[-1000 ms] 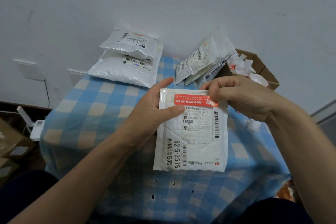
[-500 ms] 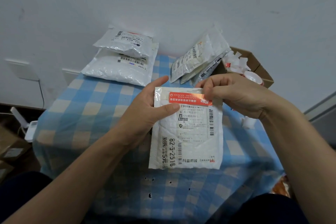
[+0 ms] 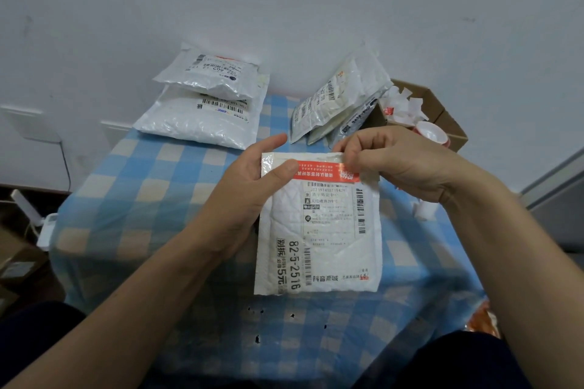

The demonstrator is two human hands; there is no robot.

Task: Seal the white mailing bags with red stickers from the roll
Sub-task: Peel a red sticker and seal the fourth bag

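Observation:
I hold a white padded mailing bag (image 3: pixel 319 249) with a printed shipping label upright above the checked table. A red sticker (image 3: pixel 322 168) runs across its top edge. My left hand (image 3: pixel 249 196) grips the bag's upper left corner, thumb pressing the sticker's left end. My right hand (image 3: pixel 395 164) pinches the bag's top right corner over the sticker's right end. The red sticker roll (image 3: pixel 431 133) sits at the back right, by the cardboard box.
Two white bags (image 3: pixel 202 110) are stacked at the back left. Several more bags (image 3: pixel 338 98) lean against the cardboard box (image 3: pixel 442 110), which is full of white paper scraps. The blue checked tablecloth (image 3: pixel 132 199) covers a small table against the wall. A white scrap (image 3: pixel 425 210) lies under my right wrist.
The view shifted a little. Both hands keep the same hold on the bag; my left thumb has slid along the sticker's left end.

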